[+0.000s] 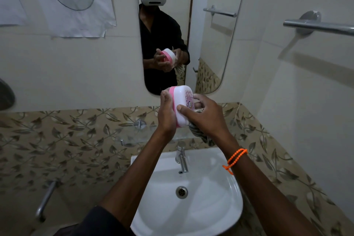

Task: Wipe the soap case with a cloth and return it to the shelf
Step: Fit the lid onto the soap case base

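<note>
The left hand (166, 116) grasps the soap case (181, 105) by its pink 9 o'clock side, tilted on edge, held up above the sink (220, 188). At the case's 3 o'clock the right hand (205, 117) grasps the bunched cloth (199, 132), thumb pressing the case's white lid.

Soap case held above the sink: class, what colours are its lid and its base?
Soap case: white lid, pink base, seen in the head view.

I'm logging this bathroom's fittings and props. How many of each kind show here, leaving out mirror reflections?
Soap case: 1
Cloth: 1
Sink: 1
Tap: 1
Mirror: 1
Towel bar: 1
Paper sheet marked 11: 1
Orange wristband: 1
Total: 8
</note>
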